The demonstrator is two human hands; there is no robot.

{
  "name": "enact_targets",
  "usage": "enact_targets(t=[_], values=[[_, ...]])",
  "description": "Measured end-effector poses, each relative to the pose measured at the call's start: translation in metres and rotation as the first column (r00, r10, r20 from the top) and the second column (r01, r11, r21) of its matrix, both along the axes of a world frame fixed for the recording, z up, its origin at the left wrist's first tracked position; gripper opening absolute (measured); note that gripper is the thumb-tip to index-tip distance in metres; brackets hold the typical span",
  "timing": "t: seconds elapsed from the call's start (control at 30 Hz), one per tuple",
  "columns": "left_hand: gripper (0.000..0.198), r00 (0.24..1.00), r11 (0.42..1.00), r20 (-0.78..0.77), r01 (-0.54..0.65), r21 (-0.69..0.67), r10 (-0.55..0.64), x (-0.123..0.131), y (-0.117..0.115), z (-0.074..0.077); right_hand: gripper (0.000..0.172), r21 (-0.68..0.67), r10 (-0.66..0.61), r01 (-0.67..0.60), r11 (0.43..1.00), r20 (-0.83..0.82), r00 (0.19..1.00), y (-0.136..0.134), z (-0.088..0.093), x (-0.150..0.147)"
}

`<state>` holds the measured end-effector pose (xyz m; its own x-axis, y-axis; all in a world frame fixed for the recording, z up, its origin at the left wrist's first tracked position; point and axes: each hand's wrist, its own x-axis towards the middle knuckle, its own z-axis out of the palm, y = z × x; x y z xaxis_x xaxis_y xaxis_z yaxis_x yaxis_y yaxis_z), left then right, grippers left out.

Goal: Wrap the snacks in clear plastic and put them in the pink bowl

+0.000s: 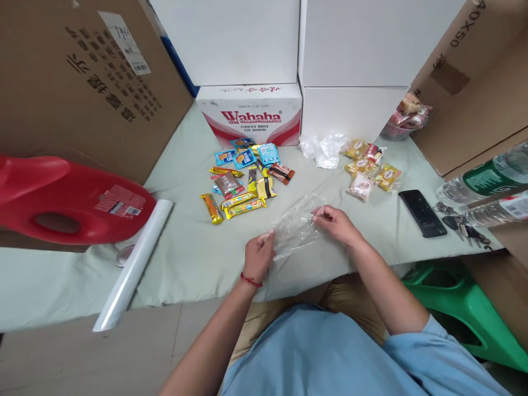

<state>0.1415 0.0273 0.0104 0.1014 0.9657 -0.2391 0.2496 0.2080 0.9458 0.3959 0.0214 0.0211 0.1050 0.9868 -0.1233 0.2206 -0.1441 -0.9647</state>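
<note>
Both my hands hold a clear plastic bag [295, 225] just above the pale green cloth [193, 253]. My left hand [259, 256], with a red string on its wrist, pinches the bag's near left edge. My right hand [335, 223] pinches its right edge with closed fingers. Beyond the bag lies a heap of small snack packets [245, 181] in yellow, blue and brown wrappers. A second group of yellow and white packets [369, 168] lies further right.
A crumpled clear bag [324, 147] lies by the white boxes [350, 66]. A Wahaha carton [251, 113], big cardboard boxes [74, 77], a red jug [61, 201], a roll of film [134, 264], a phone [423, 213], keys [462, 223], bottles [487, 179] and a green stool [462, 308] surround the cloth.
</note>
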Motion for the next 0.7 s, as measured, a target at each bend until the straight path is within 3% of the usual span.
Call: enact_targets(t=[0.1, 0.2, 0.3, 0.43, 0.5, 0.6, 0.63, 0.7], values=[[0.061, 0.962, 0.966, 0.160, -0.198, -0.164, 0.224, -0.008, 0.004, -0.001, 0.040, -0.098, -0.156, 0.135, 0.986, -0.266, 0.951, 0.002, -0.006, -0.010], [0.055, 0.925, 0.933, 0.155, -0.323, -0.157, 0.347, -0.022, 0.009, -0.004, 0.042, -0.187, -0.243, 0.195, 0.963, -0.287, 0.927, -0.007, -0.011, -0.013], [0.044, 0.951, 0.952, 0.076, -0.304, 0.032, 0.301, -0.032, 0.012, -0.007, 0.040, -0.149, -0.117, 0.095, 0.984, -0.148, 0.982, -0.023, -0.012, -0.007], [0.038, 0.971, 0.958, 0.110, -0.230, 0.169, 0.214, -0.030, 0.007, -0.005, 0.032, -0.165, 0.234, -0.216, 0.962, 0.099, 0.967, -0.043, 0.002, 0.021], [0.039, 0.975, 0.972, 0.177, -0.166, 0.166, 0.136, -0.026, 0.002, 0.000, 0.030, -0.137, 0.212, -0.183, 0.973, 0.233, 0.949, -0.046, 0.017, 0.041], [0.040, 0.979, 0.983, 0.202, -0.045, 0.180, 0.007, -0.023, -0.007, 0.012, 0.029, 0.045, -0.031, 0.015, 0.999, 0.362, 0.932, -0.035, 0.046, 0.061], [0.040, 0.982, 0.980, 0.187, -0.001, 0.197, -0.037, -0.023, -0.010, 0.016, 0.028, 0.099, -0.057, 0.022, 0.995, 0.364, 0.930, -0.027, 0.056, 0.062], [0.041, 0.983, 0.968, 0.139, 0.086, 0.236, -0.121, -0.025, -0.015, 0.023, 0.027, 0.162, 0.009, -0.066, 0.985, 0.329, 0.944, -0.009, 0.073, 0.055]])
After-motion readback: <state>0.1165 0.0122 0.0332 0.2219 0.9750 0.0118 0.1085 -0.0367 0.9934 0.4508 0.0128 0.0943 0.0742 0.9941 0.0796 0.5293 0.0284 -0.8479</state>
